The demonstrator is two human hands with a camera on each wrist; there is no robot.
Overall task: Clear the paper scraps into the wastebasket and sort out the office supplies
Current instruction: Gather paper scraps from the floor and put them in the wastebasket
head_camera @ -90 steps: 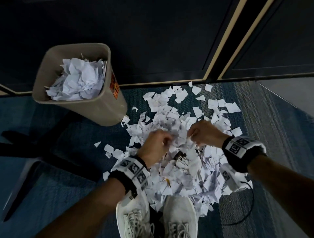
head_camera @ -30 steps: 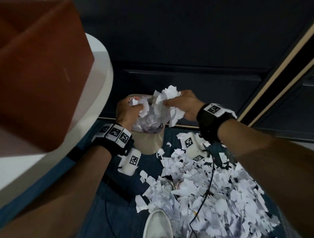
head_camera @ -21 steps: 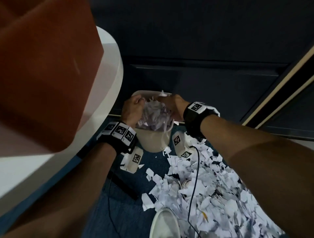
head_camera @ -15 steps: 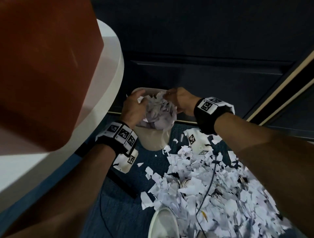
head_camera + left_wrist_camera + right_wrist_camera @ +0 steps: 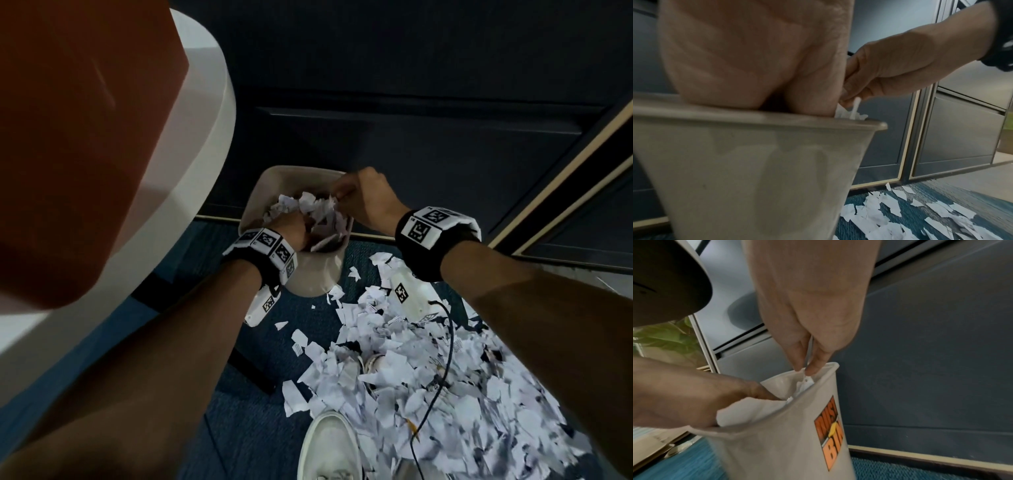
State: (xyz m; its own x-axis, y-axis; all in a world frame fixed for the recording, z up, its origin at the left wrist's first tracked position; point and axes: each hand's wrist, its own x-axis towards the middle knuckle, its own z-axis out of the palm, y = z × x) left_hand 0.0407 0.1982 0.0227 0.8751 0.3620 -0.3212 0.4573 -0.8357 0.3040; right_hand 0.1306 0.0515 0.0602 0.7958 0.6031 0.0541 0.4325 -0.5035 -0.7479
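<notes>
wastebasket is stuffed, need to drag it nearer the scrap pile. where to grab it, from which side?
Grip the wastebasket by its rolled rim, coming from above on the near side, fingers inside, thumb outside. The walls taper downward and look smooth, so a side squeeze would likely slip. Paper scraps mound at the mouth; the left hand is pressing into them, so push them down first to free the lip.

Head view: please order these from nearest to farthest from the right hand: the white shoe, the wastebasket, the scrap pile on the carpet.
1. The wastebasket: right under the right hand, which pinches a scrap over its far rim.
2. The scrap pile: on the carpet, below the right forearm.
3. The white shoe: at the picture's bottom edge.
</notes>
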